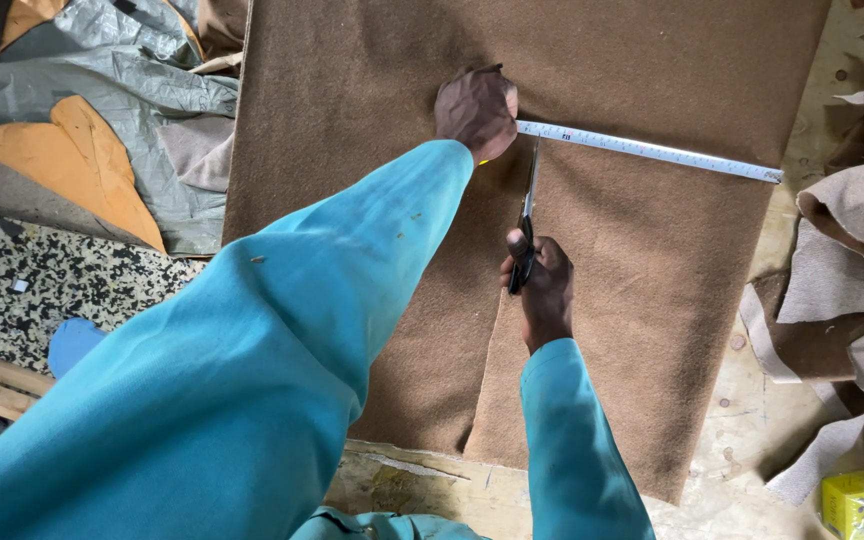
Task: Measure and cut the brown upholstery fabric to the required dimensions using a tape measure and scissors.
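A large sheet of brown felt-like fabric [652, 250] lies flat on a worn wooden table. A cut runs up through it from the near edge. My right hand [542, 290] grips black-handled scissors [526, 225], their blades pointing away from me along that cut. My left hand [476, 108] is closed on the body of a tape measure, whose white blade [652, 150] stretches right across the fabric to its edge. Both arms wear teal sleeves.
Strips and scraps of tan fabric [852, 260] pile up at the right. A small yellow box [857, 503] sits at the lower right. Grey and orange sheet pieces [82, 150] lie at the left over speckled flooring, with a blue scrap [74, 343] nearby.
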